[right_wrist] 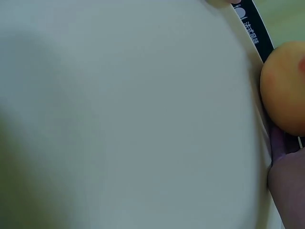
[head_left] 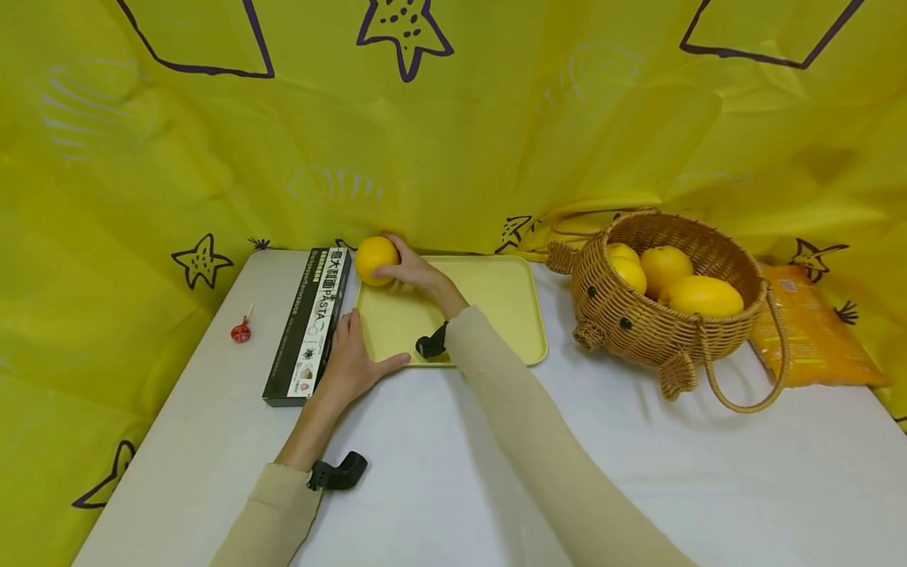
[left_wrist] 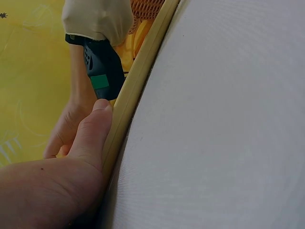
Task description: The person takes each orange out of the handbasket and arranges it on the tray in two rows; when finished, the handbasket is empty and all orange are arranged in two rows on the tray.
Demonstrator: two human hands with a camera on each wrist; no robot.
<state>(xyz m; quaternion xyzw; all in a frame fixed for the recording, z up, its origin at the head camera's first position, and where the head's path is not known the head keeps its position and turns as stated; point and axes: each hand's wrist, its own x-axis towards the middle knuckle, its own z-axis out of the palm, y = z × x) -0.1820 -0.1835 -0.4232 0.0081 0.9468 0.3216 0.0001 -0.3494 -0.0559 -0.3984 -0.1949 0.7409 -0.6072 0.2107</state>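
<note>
In the head view my right hand [head_left: 414,269] grips an orange [head_left: 376,261] above the far left corner of a pale yellow tray [head_left: 489,307]. The orange [right_wrist: 286,90] also shows at the right edge of the right wrist view, beside the tray's rim. My left hand [head_left: 352,361] lies at the tray's near left corner, fingers extended along the left side and thumb stretched along the front edge. In the left wrist view that thumb [left_wrist: 93,129] touches the rim. A black pasta box [head_left: 306,327] lies just left of the tray, next to my left fingers.
A wicker basket [head_left: 638,339] shaped like an animal, holding several yellow fruits [head_left: 666,272], stands to the right with its handle hanging forward. Behind it lies an orange packet [head_left: 815,339]. A red lollipop [head_left: 241,331] is at far left. Yellow cloth [head_left: 460,157] hangs along the back.
</note>
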